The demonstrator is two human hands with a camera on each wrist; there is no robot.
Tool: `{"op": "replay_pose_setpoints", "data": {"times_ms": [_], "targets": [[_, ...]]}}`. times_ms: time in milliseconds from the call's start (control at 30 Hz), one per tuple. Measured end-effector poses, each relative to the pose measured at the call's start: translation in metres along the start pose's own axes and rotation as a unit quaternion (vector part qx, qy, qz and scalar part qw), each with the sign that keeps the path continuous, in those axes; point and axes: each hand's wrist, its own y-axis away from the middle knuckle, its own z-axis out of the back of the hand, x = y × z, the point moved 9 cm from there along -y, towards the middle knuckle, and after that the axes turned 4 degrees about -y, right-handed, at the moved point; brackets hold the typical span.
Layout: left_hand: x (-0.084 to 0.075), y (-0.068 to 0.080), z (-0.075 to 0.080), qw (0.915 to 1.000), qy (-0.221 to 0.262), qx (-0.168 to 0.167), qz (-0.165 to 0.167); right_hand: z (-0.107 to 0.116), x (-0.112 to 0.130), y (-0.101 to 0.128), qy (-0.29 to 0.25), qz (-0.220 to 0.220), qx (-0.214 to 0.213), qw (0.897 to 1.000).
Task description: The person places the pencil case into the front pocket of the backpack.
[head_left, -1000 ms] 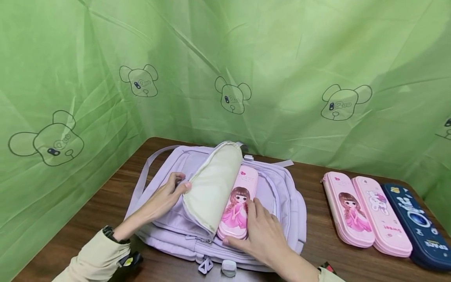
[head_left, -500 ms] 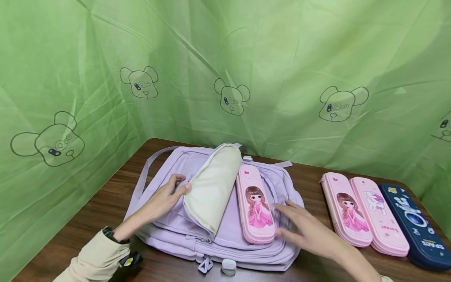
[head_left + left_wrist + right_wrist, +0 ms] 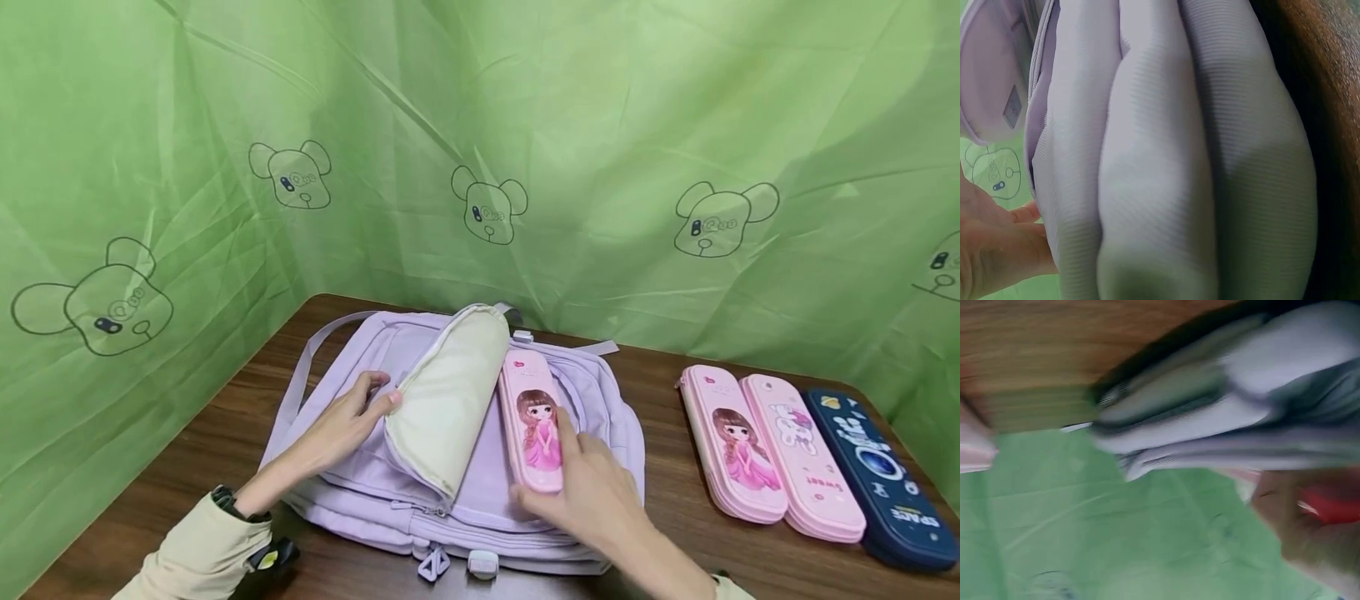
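A lilac backpack [image 3: 615, 425] lies flat on the table, its unzipped front flap [image 3: 453, 400] folded back to show a cream lining. My left hand [image 3: 345, 425] holds the flap's edge between thumb and fingers; in the left wrist view the hand [image 3: 1004, 244] appears beyond the bag's side [image 3: 1154, 150]. On the uncovered pocket area lies a pink pencil case [image 3: 534, 433] printed with a girl in a pink dress. My right hand [image 3: 600, 492] grips its lower right part, thumb at the near end, fingers along the right side. The right wrist view is blurred.
To the right on the brown table [image 3: 660, 467] lie a second girl-print pencil case [image 3: 735, 442], a pink bunny one [image 3: 802, 458] and a navy space one [image 3: 881, 475], side by side. Green cloth [image 3: 600, 108] hangs behind and at the left.
The pencil case came out from beside the flap toward the right, and my right hand briefly came off it. Now the hand grips it again, with the case shifted slightly left. My left hand stays on the flap.
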Motion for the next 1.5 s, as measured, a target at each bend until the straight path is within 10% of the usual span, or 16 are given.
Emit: {"op": "replay_pose_setpoints", "data": {"times_ms": [467, 933, 1500], "targets": [[0.002, -0.002, 0.001, 0.9999, -0.004, -0.001, 0.011, 0.086, -0.086, 0.000, -0.198, 0.084, 0.001, 0.977], [-0.003, -0.004, 0.000, 0.9995, 0.028, -0.013, 0.007, 0.068, -0.081, 0.003, -0.283, 0.150, 0.021, 0.947], [-0.003, -0.006, -0.001, 0.9983, 0.033, -0.040, 0.024, -0.005, -0.019, -0.010, -0.167, 0.175, 0.024, 0.970]]}}
